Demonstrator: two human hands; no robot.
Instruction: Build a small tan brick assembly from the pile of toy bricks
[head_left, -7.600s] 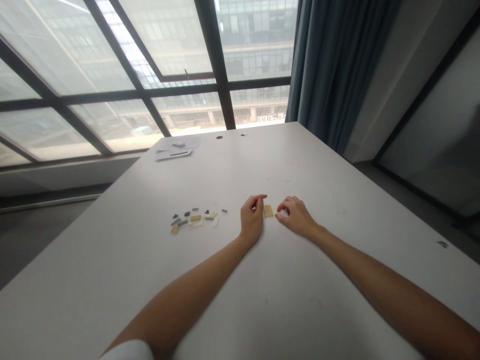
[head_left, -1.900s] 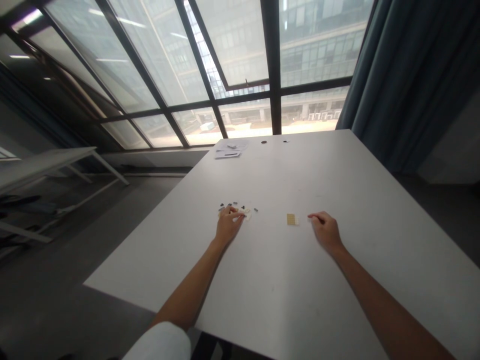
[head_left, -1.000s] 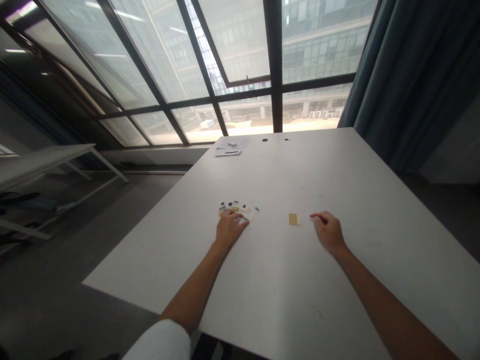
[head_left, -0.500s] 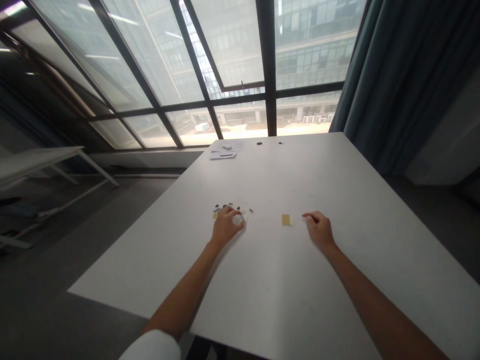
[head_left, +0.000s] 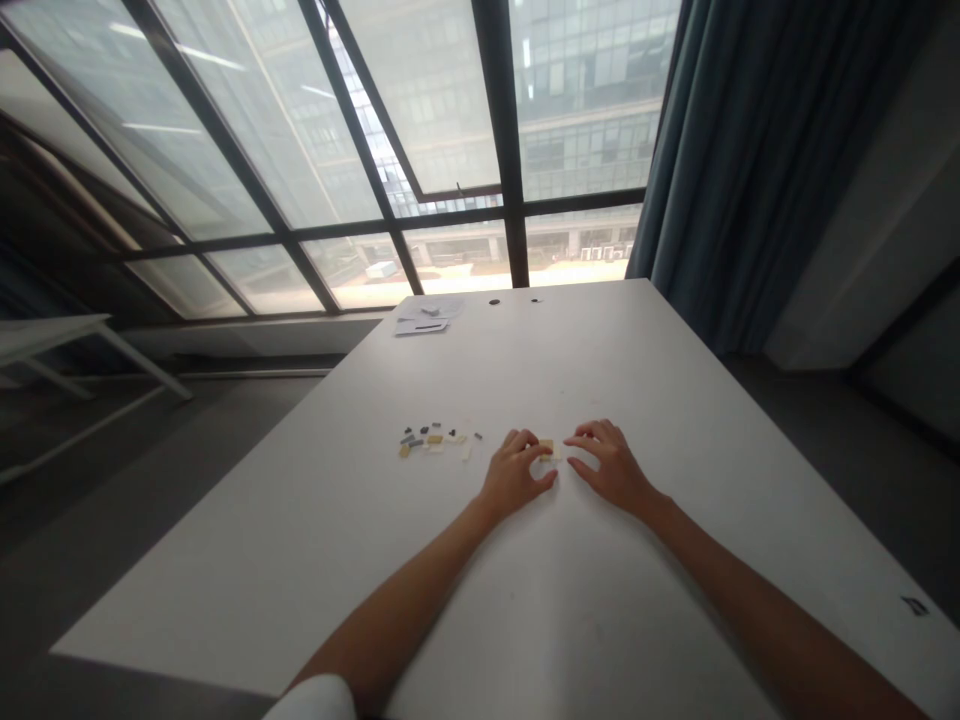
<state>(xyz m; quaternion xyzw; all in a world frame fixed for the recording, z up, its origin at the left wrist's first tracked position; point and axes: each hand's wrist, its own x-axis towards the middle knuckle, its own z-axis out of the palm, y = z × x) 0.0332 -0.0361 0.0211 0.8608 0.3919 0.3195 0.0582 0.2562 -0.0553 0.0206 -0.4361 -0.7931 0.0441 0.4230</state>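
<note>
A small tan building-block plate with a paler strip along its near right side lies on the white table between my hands. My left hand is at its left, the thumb and index finger apart and the fingertips partly covering or touching the plate. From the right, my right hand faces it with thumb and fingers spread, a small gap short of the plate. Nothing shows between the fingers of either hand. Left of my left hand lie loose small pieces, among them a tan brick and a grey piece.
Papers with a dark pen-like item lie at the far left of the table. A round dark disc and a small dark object are near the far edge. Windows stand behind, and a blue curtain hangs at the right.
My left hand has moved right from the loose pieces to the tan plate. My right hand has come closer to the plate and opened its fingers. The view has shifted slightly right.
</note>
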